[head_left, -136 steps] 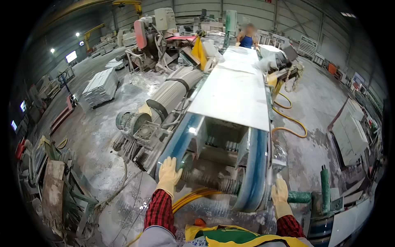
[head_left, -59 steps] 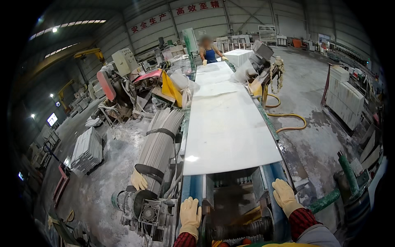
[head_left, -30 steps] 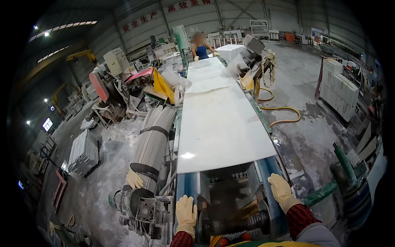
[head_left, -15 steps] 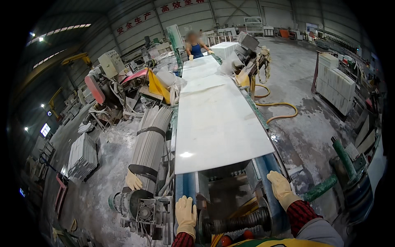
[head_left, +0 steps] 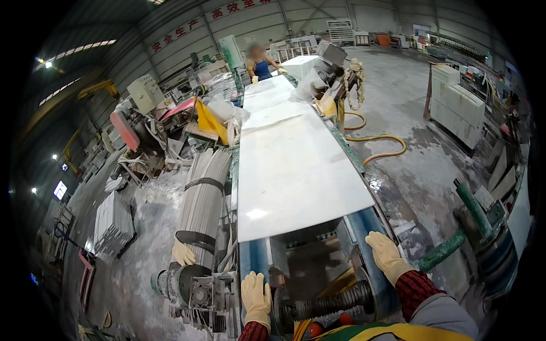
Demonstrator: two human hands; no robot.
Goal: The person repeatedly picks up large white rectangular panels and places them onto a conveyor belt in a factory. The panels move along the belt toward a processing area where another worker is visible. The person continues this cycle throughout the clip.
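A large glossy white stone slab (head_left: pixel 301 170) lies flat on a conveyor with two blue belts (head_left: pixel 364 224), its near edge a little beyond my hands. My left hand (head_left: pixel 256 296), in a cream work glove, rests with fingers stretched out on the left belt. On the right belt lies my right hand (head_left: pixel 388 258), gloved alike, fingers extended and holding nothing. Both hands are apart from the slab. Between the belts a ridged dark roller (head_left: pixel 327 307) shows in the open frame. Another white slab (head_left: pixel 270 94) lies farther along the line.
A person in a blue apron (head_left: pixel 262 68) stands at the far end, gloved hands at the far slab. To the left are a motor (head_left: pixel 170 282), a loose cream glove (head_left: pixel 183 253) and a strapped bundle of long strips (head_left: pixel 202 199). A yellow hose (head_left: pixel 387 138) curls across the right floor.
The view has tilted and shifted slightly, so the surroundings sit a little farther left. My hands stay on the belts, and the near slab shows no clear travel along them.
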